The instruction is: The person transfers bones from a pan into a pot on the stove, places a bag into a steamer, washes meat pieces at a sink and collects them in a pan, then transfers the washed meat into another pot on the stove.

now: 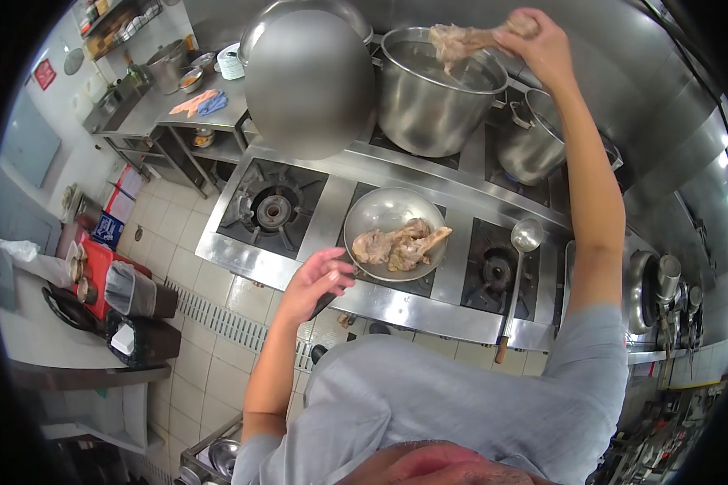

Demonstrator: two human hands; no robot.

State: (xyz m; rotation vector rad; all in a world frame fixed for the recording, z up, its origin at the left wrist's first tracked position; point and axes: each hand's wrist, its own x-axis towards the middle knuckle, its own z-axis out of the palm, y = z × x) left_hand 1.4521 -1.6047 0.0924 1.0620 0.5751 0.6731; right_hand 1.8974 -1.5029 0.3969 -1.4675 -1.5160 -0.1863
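Note:
My right hand (534,50) is raised at the upper right, its fingers closed around a meaty bone (461,42). The bone's meat end hangs over the rim of a tall steel stockpot (421,105) that has liquid in it. Cooked meat bones (403,245) lie in a round steel pan (388,206) on the stove in front of me. Just left of the pan's rim is my left hand (311,283), fingers apart and holding nothing. A dark handle shows partly below that hand.
A smaller steel pot (530,149) stands right of the stockpot. A long-handled ladle (516,283) lies across the right front burner (493,275). Left is a bare burner (273,210). A grey blurred oval (311,89) hides part of another large pot. A steel side table (150,109) holds cloths.

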